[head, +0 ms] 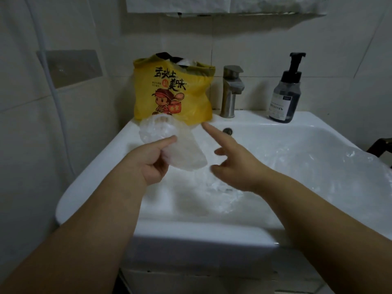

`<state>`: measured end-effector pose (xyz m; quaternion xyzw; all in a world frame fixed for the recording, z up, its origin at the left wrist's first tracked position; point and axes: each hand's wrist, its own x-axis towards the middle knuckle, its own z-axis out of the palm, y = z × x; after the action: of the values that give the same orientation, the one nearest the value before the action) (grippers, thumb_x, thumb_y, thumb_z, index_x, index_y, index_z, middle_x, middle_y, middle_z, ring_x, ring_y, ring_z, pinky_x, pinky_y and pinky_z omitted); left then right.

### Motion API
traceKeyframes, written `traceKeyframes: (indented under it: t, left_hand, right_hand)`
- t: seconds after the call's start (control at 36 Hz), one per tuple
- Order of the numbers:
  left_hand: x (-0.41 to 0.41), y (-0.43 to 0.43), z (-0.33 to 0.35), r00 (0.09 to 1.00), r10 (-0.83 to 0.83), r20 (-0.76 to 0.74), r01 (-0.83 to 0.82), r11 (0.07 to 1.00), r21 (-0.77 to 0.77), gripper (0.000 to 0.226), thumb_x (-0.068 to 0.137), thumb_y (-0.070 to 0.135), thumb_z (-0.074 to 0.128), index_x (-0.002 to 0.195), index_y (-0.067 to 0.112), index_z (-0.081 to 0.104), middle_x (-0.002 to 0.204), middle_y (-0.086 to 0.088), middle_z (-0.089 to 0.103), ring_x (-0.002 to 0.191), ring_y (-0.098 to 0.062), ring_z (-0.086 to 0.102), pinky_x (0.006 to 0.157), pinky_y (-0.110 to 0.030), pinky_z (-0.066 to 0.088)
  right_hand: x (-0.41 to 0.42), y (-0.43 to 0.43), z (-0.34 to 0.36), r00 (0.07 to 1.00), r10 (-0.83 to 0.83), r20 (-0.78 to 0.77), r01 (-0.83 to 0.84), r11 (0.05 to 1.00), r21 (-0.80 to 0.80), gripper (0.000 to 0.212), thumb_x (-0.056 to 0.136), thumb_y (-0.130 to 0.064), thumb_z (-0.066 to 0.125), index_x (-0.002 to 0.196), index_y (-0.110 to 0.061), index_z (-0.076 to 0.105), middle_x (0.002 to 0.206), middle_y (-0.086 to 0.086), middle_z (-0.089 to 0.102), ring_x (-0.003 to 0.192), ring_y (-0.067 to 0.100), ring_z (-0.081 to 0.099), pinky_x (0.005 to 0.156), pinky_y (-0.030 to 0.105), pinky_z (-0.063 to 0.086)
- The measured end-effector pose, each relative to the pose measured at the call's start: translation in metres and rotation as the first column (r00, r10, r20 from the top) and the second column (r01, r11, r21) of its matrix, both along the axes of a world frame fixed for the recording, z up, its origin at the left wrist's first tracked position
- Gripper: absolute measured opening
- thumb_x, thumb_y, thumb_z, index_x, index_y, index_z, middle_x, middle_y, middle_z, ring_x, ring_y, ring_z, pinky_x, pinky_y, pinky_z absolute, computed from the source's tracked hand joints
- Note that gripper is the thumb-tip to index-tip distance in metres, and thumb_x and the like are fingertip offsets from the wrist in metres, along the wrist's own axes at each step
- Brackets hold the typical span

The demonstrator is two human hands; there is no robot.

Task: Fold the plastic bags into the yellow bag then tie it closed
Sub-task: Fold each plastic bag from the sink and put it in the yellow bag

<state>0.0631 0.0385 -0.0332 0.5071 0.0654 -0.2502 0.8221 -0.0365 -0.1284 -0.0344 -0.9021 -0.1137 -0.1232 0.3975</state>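
Washbasin (95, 179), white, fills most of the view. Yellow bag (174, 92) stands upright on the back-left ledge against the tiles, mouth open, dark and clear plastic showing at the top. More clear film lies loose in the basin: one crumple (224, 194) under the right wrist, a wider sheet (339, 164) at the right rim.

Left hand (148, 162) pinches a bundled clear bag (182, 153) between thumb and forefinger, at the bundle's near lower edge. The rest sticks up and away, its far end just in front of the yellow bag's base.

Right hand (235, 166) grips nothing; forefinger straight toward the yellow bag, the others loosely bent.

Judgement: the film is featherlight, limp, slick and springs open. Best held across the folds, then pushed deep into the mouth.
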Motion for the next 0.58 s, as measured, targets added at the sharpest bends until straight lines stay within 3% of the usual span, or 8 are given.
traceKeyframes:
  t: [0.08,0.17,0.22,0.28,0.36,0.42,0.5,0.58]
  left_hand:
    - [-0.003,-0.004,-0.003,0.998,-0.043,0.052,0.038,0.994,0.101,0.034,0.085,0.014,0.07,0.117,0.004,0.066,0.117,-0.012,0.069,0.113,-0.02,0.064,0.099,-0.027,0.049]
    - [-0.006,-0.006,-0.005,0.985,-0.074,0.159,0.04,0.977,0.207,0.029,0.086,0.01,0.07,0.113,0.003,0.066,0.106,-0.012,0.072,0.089,-0.018,0.071,0.071,-0.025,0.06]
    - [-0.007,-0.007,-0.006,0.969,-0.117,0.217,0.056,0.962,0.266,0.022,0.085,0.001,0.068,0.107,0.006,0.067,0.089,-0.004,0.073,0.069,-0.008,0.069,0.054,-0.017,0.054]
    - [-0.01,-0.01,-0.004,0.948,-0.175,0.267,0.085,0.944,0.318,0.024,0.088,-0.005,0.059,0.101,0.014,0.066,0.081,0.002,0.068,0.067,-0.005,0.06,0.052,-0.015,0.049]
    - [-0.015,-0.012,-0.004,0.87,-0.314,0.379,0.137,0.894,0.427,0.036,0.09,-0.01,0.051,0.112,0.015,0.064,0.105,-0.001,0.067,0.088,-0.011,0.059,0.06,-0.018,0.049]
    - [-0.019,-0.014,-0.004,0.815,-0.412,0.408,0.19,0.854,0.484,0.046,0.087,-0.016,0.046,0.12,0.012,0.062,0.114,-0.004,0.066,0.096,-0.015,0.06,0.059,-0.017,0.051]
    - [-0.023,-0.015,-0.006,0.756,-0.501,0.421,0.268,0.824,0.498,0.048,0.084,-0.022,0.047,0.117,0.01,0.063,0.112,-0.008,0.066,0.097,-0.016,0.063,0.063,-0.018,0.053]
    - [-0.024,-0.014,-0.005,0.721,-0.551,0.419,0.367,0.818,0.443,0.049,0.082,-0.024,0.051,0.113,0.012,0.063,0.112,-0.008,0.068,0.099,-0.017,0.065,0.069,-0.02,0.055]
  right_hand:
    - [0.003,0.011,-0.004,0.983,0.048,0.177,-0.023,0.99,-0.142,0.061,0.085,-0.006,0.067,0.127,-0.044,0.045,0.156,0.0,0.021,0.138,0.011,0.028,0.094,0.019,0.04]
    - [0.004,0.019,-0.005,0.966,0.045,0.256,0.002,0.983,-0.183,0.027,0.086,-0.005,0.065,0.108,-0.019,0.072,0.144,0.003,0.047,0.123,0.006,0.049,0.089,0.012,0.036]
    - [0.001,0.017,-0.003,0.979,0.009,0.203,0.001,0.999,-0.046,0.018,0.092,-0.009,0.06,0.106,-0.011,0.071,0.105,-0.017,0.069,0.085,-0.016,0.058,0.069,0.001,0.038]
    - [0.001,0.013,0.001,0.992,-0.087,0.093,0.073,0.986,0.148,0.018,0.094,-0.016,0.057,0.104,-0.01,0.07,0.064,-0.027,0.062,0.058,-0.018,0.053,0.056,0.001,0.038]
    - [0.008,0.006,0.002,0.976,-0.218,0.032,0.197,0.929,0.314,0.016,0.094,-0.021,0.057,0.084,-0.017,0.068,0.069,-0.014,0.061,0.058,-0.01,0.055,0.055,0.003,0.04]
    - [0.011,0.005,0.001,0.958,-0.283,-0.037,0.28,0.907,0.313,0.023,0.093,-0.023,0.058,0.079,-0.008,0.066,0.071,-0.001,0.061,0.061,0.002,0.055,0.058,0.012,0.042]
    - [0.013,0.005,-0.001,0.934,-0.337,-0.116,0.356,0.864,0.355,0.031,0.09,-0.027,0.063,0.093,0.004,0.066,0.082,0.014,0.064,0.071,0.016,0.057,0.064,0.025,0.047]
    - [0.016,0.003,-0.002,0.9,-0.336,-0.279,0.429,0.795,0.428,0.044,0.082,-0.035,0.071,0.111,-0.005,0.056,0.104,0.012,0.063,0.091,0.023,0.063,0.077,0.036,0.053]
